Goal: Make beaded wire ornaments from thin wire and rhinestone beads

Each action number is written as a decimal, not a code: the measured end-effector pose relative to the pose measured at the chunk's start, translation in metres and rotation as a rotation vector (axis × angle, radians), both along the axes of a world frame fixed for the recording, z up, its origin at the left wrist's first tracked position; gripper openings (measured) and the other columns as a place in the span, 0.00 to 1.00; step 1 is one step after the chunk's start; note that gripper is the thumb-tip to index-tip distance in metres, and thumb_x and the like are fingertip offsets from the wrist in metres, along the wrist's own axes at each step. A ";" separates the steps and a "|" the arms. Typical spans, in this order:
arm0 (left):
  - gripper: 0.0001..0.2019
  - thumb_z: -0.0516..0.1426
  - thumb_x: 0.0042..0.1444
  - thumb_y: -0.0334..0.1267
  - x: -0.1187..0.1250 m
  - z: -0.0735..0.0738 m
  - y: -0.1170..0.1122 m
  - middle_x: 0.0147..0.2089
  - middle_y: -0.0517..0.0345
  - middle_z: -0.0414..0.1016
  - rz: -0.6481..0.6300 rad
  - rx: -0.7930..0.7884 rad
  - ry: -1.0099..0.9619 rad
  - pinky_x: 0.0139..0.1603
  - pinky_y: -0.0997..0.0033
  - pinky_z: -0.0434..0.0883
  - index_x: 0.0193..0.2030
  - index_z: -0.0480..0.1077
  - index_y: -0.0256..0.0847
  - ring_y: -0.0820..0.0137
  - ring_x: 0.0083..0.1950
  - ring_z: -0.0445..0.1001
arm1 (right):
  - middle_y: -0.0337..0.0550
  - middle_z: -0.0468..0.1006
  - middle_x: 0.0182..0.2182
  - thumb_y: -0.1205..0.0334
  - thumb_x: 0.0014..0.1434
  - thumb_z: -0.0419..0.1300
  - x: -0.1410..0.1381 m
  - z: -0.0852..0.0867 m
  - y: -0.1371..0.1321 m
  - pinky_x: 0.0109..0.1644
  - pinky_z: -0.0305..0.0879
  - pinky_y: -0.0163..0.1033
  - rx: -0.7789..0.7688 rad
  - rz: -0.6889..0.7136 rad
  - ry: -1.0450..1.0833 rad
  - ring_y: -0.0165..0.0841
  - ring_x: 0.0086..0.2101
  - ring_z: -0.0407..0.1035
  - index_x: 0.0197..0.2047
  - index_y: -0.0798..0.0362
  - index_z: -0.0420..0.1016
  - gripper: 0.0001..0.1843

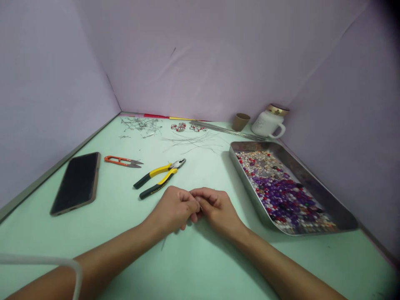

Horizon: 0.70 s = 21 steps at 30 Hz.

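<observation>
Wire (163, 243) pokes out below the left hand (175, 206), low-middle of the table (203, 266), rest mostly hidden. Left fingers look closed on it, and the right hand (220, 208) has thumb and finger pinched at the same spot, both hands touching. Beyond that: phone (76, 181) off left, metal tray (315, 185) of mixed beads (284, 196) on the right, yellow-black pliers (166, 179) just past the hands, then orange snips (133, 163). Way back: loose wires (193, 143), two beaded pieces (178, 127), brown cup (240, 122), white mug (265, 124)
</observation>
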<state>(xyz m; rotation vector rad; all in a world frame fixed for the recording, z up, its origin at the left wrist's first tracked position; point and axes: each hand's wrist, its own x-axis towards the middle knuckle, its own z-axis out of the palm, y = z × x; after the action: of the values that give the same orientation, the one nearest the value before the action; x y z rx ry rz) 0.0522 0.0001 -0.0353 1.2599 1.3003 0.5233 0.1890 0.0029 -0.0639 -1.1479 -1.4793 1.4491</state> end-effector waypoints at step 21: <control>0.07 0.51 0.40 0.33 0.005 -0.007 0.001 0.12 0.63 0.63 0.084 -0.021 0.068 0.12 0.80 0.52 0.15 0.63 0.37 0.80 0.11 0.56 | 0.37 0.68 0.19 0.58 0.54 0.51 0.000 -0.001 0.004 0.20 0.58 0.30 0.071 -0.105 -0.190 0.25 0.18 0.60 0.26 0.54 0.70 0.11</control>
<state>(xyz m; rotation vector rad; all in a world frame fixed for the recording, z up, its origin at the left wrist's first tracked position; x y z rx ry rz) 0.0568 0.0010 -0.0426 1.2186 1.4171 0.5289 0.1889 0.0066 -0.0650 -1.3287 -1.5608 1.2350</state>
